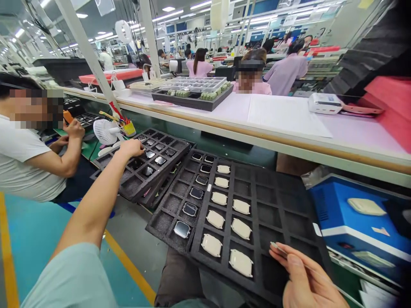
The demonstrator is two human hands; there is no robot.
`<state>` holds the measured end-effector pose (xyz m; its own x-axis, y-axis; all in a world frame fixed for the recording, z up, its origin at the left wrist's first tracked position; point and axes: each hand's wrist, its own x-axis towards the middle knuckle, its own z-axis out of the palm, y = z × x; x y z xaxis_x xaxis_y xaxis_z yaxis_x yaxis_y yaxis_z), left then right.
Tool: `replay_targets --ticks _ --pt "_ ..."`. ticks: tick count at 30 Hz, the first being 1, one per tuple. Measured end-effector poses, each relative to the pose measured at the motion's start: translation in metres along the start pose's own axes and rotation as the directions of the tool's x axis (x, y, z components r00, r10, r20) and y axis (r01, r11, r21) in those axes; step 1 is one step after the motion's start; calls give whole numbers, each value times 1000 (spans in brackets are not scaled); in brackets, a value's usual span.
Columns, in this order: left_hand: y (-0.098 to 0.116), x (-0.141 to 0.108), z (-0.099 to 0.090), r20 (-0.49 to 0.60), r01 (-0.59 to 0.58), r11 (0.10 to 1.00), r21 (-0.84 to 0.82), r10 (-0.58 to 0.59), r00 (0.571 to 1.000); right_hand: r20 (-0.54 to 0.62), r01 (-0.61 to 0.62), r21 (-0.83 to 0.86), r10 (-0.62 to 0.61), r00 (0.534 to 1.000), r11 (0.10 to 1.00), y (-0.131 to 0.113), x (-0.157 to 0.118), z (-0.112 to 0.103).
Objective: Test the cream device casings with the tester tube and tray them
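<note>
My left hand (131, 148) reaches over a black foam tray (131, 186) at the left. Its fingers are curled down at a compartment, and what they grip, if anything, is hidden. Around it lie several dark, glossy smartwatch cases (159, 160). My right hand (308, 276) is closed on a thin stick-like tool (327, 280), its pale tip pointing left over the nearer black tray (269, 199). Several cream-coloured watch-shaped pieces (241, 229) fill two columns there. To their left, a column of dark-screened watch cases (190, 209) sits in another black tray (162, 224).
A blue box-shaped machine (359, 231) stands right of the trays. A white shelf (205, 122) runs behind them. A small white fan (105, 131) and a yellow pen cup (129, 128) stand at the far left. A co-worker (35, 158) sits at the left.
</note>
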<state>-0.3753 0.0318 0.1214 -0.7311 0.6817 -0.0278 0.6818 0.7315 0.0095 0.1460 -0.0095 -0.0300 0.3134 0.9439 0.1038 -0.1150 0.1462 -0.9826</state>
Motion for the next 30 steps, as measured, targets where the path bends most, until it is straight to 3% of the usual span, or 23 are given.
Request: replay_targets --ticks 4,9,12,15,16,17,18,19,21,24,30 --pt "3 3 2 11 56 997 -43 -55 998 40 35 31 -36 999 999 4 2 -5" --pt "17 -30 -17 -151 63 977 -202 -94 984 118 53 -36 -49 992 998 9 5 -14" --pt "53 -78 -24 -288 -82 946 -314 -12 958 131 49 -35 -44 990 998 12 7 -12" --pt "108 -152 4 -349 -309 840 -447 154 924 106 51 15 -53 993 999 9 8 -6" --pt "127 -180 22 -350 -376 759 -531 208 914 91 57 34 -60 994 998 6 9 -4" --pt "146 -209 40 -310 -398 545 -738 251 917 76 65 47 -68 995 997 4 10 -2" --pt "165 -235 59 -234 -332 331 -883 305 923 62 77 54 -81 995 996 2 11 0" --pt "182 -259 75 -146 -227 185 -956 369 918 49 94 56 -97 994 994 0 12 1" --pt "212 -295 100 4 0 9 -1000 471 882 22 135 71 -136 990 988 -1 14 2" --pt "235 -313 115 115 164 -55 -985 502 857 24 221 105 -224 974 970 -1 14 2" --pt "232 -310 118 106 130 -16 -991 482 870 92 250 119 -261 961 961 -4 16 1"
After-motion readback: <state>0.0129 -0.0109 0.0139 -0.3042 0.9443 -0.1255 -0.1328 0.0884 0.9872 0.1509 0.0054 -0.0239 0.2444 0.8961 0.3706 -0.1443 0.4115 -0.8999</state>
